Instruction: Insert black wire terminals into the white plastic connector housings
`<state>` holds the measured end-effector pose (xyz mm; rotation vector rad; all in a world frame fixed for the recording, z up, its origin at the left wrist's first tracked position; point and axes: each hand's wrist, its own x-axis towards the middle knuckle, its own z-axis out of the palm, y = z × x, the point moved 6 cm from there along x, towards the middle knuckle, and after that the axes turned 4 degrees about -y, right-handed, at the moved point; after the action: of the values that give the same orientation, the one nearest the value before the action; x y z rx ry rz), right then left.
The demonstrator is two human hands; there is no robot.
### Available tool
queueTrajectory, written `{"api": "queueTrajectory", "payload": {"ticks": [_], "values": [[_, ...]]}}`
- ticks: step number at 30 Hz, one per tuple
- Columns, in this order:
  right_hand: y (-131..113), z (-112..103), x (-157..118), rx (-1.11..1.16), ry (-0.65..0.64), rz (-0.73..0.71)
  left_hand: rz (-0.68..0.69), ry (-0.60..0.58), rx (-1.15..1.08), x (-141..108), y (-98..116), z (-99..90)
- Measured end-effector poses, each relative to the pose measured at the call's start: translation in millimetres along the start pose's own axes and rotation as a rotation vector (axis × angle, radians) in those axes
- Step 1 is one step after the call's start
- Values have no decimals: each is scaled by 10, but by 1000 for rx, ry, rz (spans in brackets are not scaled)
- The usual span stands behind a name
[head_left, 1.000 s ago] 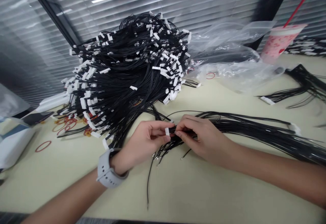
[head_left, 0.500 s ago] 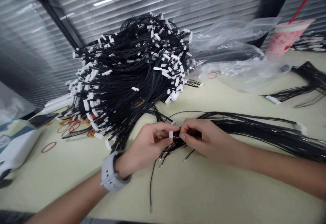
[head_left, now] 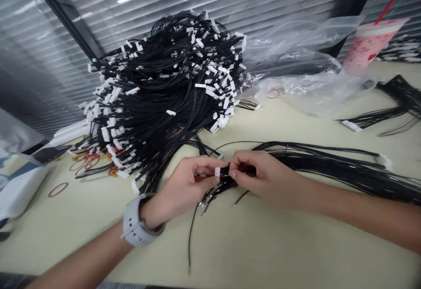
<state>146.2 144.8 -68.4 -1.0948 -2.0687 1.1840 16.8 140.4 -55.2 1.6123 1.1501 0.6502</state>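
My left hand (head_left: pixel 186 180) and my right hand (head_left: pixel 259 179) meet low in the middle of the pale table. Between the left fingertips is a small white connector (head_left: pixel 217 171). The right fingertips pinch the thin black wire (head_left: pixel 225 171) right beside it. A loose bundle of black wires (head_left: pixel 315 166) runs off to the right under my right hand, with bare metal ends (head_left: pixel 205 200) below the hands. Just beyond them rises a big heap of black wires with white connectors (head_left: pixel 161 91). A grey watch (head_left: pixel 140 221) sits on my left wrist.
Clear plastic bags (head_left: pixel 305 74) lie behind the hands, and a pink cup with a red straw (head_left: pixel 370 43) stands beyond them. Another wire bundle (head_left: pixel 394 107) lies at the right. Red rubber bands (head_left: pixel 85 162) and white packaging (head_left: pixel 19 188) lie at the left, before window blinds.
My hands stay together on the connector and wire, with only small finger shifts. The whole view has drifted slightly, and nothing has been let go.
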Motion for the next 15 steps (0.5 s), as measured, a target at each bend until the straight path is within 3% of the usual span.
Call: {"api": "queueTrajectory", "payload": {"ticks": [5, 12, 15], "values": [[-47, -15, 28, -19, 9, -29, 49, 7, 47, 6, 41, -16], [-118, -73, 4, -145, 167, -175, 85, 79, 79, -7, 101, -82], [-131, -82, -21, -182, 203, -201, 39, 83, 76, -1, 103, -106]]}}
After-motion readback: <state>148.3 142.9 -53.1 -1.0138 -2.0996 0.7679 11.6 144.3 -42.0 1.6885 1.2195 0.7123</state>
